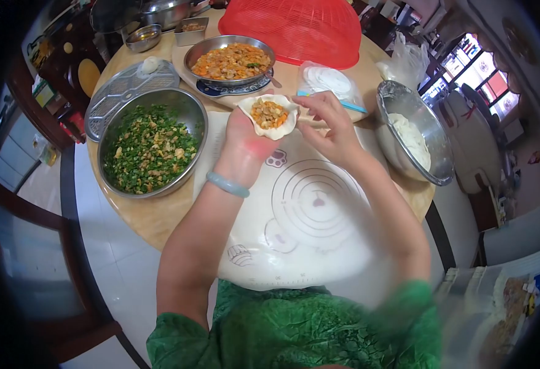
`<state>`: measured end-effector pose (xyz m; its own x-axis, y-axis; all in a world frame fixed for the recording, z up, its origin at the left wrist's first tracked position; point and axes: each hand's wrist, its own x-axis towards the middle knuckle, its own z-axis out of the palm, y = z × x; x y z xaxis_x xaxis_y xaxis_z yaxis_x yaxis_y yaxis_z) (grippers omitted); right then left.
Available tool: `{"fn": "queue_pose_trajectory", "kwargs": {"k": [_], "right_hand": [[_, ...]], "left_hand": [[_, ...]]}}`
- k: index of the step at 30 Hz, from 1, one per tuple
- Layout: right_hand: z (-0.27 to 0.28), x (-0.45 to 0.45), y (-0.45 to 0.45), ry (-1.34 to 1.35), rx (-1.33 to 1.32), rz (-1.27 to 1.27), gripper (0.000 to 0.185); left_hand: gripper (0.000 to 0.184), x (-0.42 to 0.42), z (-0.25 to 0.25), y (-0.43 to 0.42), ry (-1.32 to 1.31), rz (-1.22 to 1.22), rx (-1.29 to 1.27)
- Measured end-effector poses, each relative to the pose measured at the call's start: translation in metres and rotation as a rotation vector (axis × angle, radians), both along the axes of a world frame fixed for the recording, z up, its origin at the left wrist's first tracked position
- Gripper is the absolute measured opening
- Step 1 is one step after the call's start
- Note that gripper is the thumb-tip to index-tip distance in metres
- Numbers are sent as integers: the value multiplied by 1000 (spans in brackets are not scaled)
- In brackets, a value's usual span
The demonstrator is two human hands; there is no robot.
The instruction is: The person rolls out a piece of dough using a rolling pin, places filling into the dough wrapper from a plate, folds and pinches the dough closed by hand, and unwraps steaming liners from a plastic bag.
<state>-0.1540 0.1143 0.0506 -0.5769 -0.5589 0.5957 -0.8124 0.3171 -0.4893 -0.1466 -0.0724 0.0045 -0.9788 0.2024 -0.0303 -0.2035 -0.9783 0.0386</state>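
A round dough wrapper (pixel 286 127) with an orange, chunky filling (pixel 269 115) heaped in its middle rests in my left hand (pixel 239 135). That palm is turned up and cups the wrapper from below; its fingers are mostly hidden underneath. At the wrapper's right edge is my right hand (pixel 332 130), thumb and fingers apart, holding nothing that I can see. Whether its fingertips touch the dough, I cannot tell. Below both hands lies a white pastry mat (pixel 319 234) printed with circles. Just behind the wrapper stands a steel bowl (pixel 190 69) of the same orange filling.
To the left is a large steel bowl (pixel 203 129) of chopped green filling, beside a wire rack (pixel 98 104) holding a white lump. On the right, a metal bowl (pixel 445 157) contains dough. Behind stand a bag of white discs (pixel 328 80) and a red mesh cover (pixel 291 31).
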Motion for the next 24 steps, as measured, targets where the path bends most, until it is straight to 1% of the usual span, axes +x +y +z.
{"fn": "queue_pose_trajectory", "kwargs": {"k": [2, 5, 8, 11, 14, 17, 20, 24], "right_hand": [[2, 7, 10, -68, 23, 9, 42], [4, 15, 24, -107, 43, 15, 35], [-6, 27, 28, -331, -168, 11, 30], [-21, 30, 33, -472, -249, -20, 29], [-25, 29, 36, -557, -380, 31, 32], [-27, 29, 40, -660, -401, -93, 37], [-21, 30, 43, -781, -350, -82, 39], [-16, 33, 47, -863, -297, -123, 40]], "left_hand": [[31, 4, 1, 5, -33, -44, -40], [33, 14, 9, 15, -57, -37, -95], [34, 19, 10, 24, -105, -83, -83], [35, 19, 4, 29, -112, -165, -21], [35, 23, 4, 36, -125, -148, -38], [35, 23, 1, 37, -102, -122, -118], [39, 26, 5, 40, -111, -94, -167], [38, 24, -4, 39, -48, -142, -140]]}}
